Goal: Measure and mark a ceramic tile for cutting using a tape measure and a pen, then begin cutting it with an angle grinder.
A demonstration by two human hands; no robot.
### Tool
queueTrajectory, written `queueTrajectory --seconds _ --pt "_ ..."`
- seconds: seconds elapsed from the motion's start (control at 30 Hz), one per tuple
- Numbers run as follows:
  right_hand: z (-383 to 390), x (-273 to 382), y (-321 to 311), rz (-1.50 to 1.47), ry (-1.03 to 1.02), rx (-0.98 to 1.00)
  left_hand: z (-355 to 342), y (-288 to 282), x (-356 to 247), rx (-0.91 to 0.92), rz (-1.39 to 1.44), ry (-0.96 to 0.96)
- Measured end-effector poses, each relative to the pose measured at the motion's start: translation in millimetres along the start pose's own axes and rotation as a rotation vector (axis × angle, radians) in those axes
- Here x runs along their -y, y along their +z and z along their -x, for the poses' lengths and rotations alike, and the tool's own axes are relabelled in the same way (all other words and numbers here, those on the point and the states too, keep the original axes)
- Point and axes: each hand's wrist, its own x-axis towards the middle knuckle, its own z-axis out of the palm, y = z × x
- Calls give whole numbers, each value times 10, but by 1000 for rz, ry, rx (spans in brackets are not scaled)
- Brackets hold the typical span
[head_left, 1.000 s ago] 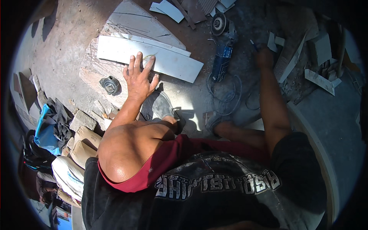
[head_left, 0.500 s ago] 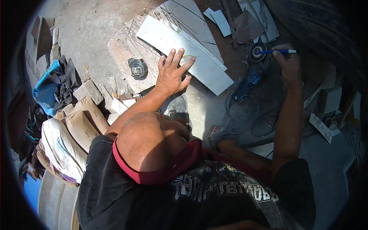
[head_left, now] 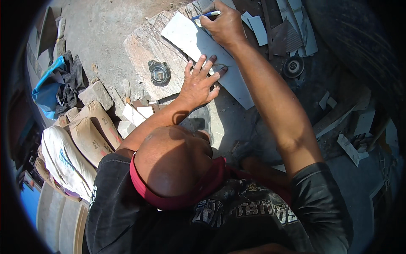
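A long white tile lies slantwise over a reddish stone slab. My left hand rests on the tile's near edge, its fingers spread. At the tile's far end, my right hand grips a blue pen with a white end, its tip close to the tile's surface. My right forearm hides part of the tile's right side. On the slab, left of my left hand, sits a black tape measure.
An angle grinder lies on the ground to the right, partly behind my arm. Tile offcuts lie at the far right, more pieces lower right. Brown sacks, a white sack and a blue plastic bag are at left.
My right hand has swung from above the grinder leftward and away to the tile's far end, still holding the pen. My left hand stays spread on the tile.
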Motion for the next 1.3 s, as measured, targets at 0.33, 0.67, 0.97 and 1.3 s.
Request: queueTrajectory --seconds 0.33,0.67,0.97,1.3 --pt "23 70 39 421 -4 -325 -1 -4 22 16 -2 13" --pt "975 312 -204 1638 -502 -282 -11 6 6 -10 -2 24" --pt "1982 560 -474 1612 -265 -417 -12 46 -23 19 -124 30" --pt "2612 716 -622 1817 -171 -482 -12 54 -37 -28 -152 61"
